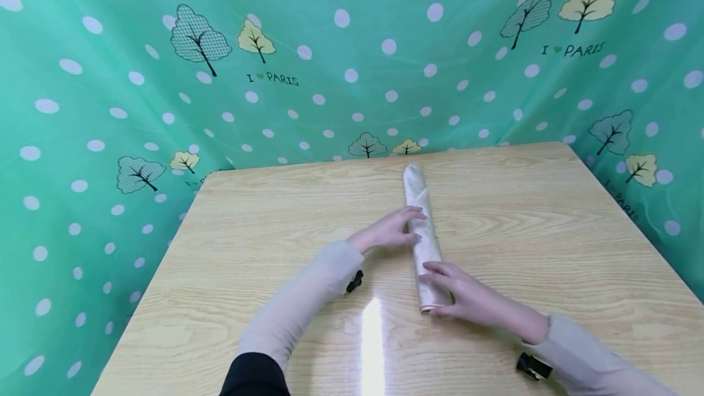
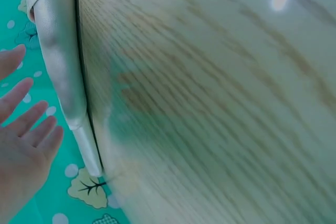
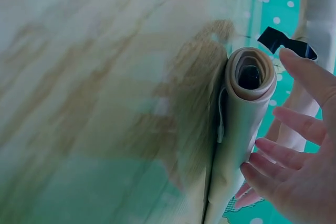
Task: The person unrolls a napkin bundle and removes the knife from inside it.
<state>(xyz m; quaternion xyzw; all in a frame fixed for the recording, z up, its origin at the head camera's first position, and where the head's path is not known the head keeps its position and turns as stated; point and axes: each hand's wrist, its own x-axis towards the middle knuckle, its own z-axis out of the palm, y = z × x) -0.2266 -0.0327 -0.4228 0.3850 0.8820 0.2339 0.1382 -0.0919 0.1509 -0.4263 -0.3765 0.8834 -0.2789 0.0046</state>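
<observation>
A pale, shiny cloth roll (image 1: 426, 249) lies lengthwise on the table, from its back edge toward me. My left hand (image 1: 390, 229) is at the middle of the roll, its fingertips over the left side. Beside the near end, my right hand (image 1: 462, 295) reaches over from the right with thumb and fingers spread. In the left wrist view the left hand (image 2: 26, 148) has loosely extended fingers next to the roll (image 2: 60, 51). The right wrist view shows layers wound at the roll's end (image 3: 251, 98) with something dark inside; the right hand's (image 3: 299, 166) fingertips are at its side.
The light wood-grain table (image 1: 275, 219) carries a bright light reflection in front. A green dotted curtain (image 1: 308, 29) with tree prints hangs behind it and along both sides. Black straps (image 1: 533, 366) sit at both wrists.
</observation>
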